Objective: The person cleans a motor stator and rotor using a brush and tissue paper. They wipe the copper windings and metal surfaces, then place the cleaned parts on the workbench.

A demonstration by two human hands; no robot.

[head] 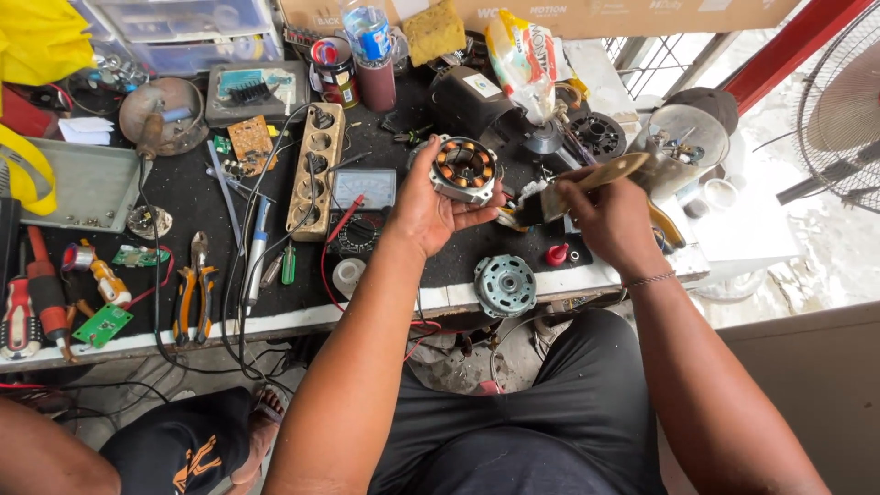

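Copper coils: orange-brown windings ring the inside of the motor stator (pixel 465 169), which sits in its grey metal frame above the black mat
Left grip: my left hand (pixel 429 209) is curled round the stator from below and the side, fingers pressed on its frame, holding it up off the bench
Right grip: my right hand (pixel 610 217) is pinched shut on the handle of a paintbrush (pixel 587 183), bristles pointing left, just beside the stator
Bench edge: the white front edge of the workbench (pixel 302 319) runs under my wrists; a round grey motor cover (pixel 504 285) lies right at that edge, near my left forearm
Open room: a bare patch of black mat lies between the motor cover and a small red cap (pixel 556 255); the left half is crowded with orange-handled pliers (pixel 194 291), a grey multimeter (pixel 363 189) and a beige socket strip (pixel 316 170)
Right side: the bench ends by my right wrist, with the pale floor beyond and a fan guard (pixel 843 101) at the frame's edge
Packages: a white plastic bag with red and yellow print (pixel 522 57) stands at the back; a clear bottle with a blue label (pixel 368 32) stands left of it, a red-labelled tin (pixel 335 71) beside that
Back wall: brown cardboard (pixel 632 14) with dark print spans the top
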